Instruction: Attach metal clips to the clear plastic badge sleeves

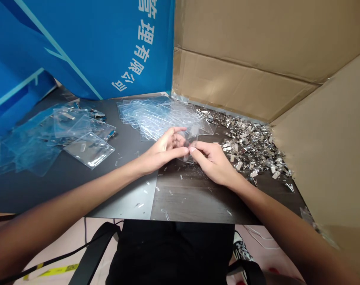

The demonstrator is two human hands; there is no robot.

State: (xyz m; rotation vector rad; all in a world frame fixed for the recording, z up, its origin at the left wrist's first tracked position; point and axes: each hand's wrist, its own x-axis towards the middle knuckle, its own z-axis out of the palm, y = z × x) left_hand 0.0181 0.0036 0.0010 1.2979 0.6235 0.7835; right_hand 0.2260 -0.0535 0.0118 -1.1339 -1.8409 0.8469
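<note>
At the middle of the worktop (197, 209), just short of the centre, two hands meet thumb to thumb. The right hand (211, 160) has thumb and forefinger closed in a pinch, apparently on a clear plastic piece (186, 159) directly below and between the hands. The left hand (168, 146) reaches its thumb to the same spot with its fingers curled; whether it grips the plastic or only steadies it, I cannot tell. Bringing the fingertips together like this probably suits a small, fiddly join.

At six to eight o'clock from the hands lie small clear strips (170, 192), scattered loosely, likely within easy pick-up range. From eleven to twelve o'clock, close beyond the fingers, spreads a heap of flat clear sleeves (156, 113); at two to four o'clock is a heap of metal clips (248, 144). Keeping the two apart on either side presumably shortens each reach. At nine to ten o'clock, well apart, sits a group of sleeves with clips among them (89, 150).

A blue printed panel (87, 47) at eleven and cardboard (242, 59) at one wall off the back, perhaps containing the heaps. Blur and transparency hide the plastic's edges, and the fingers cover the pinched point. Both forearms run out of view.
</note>
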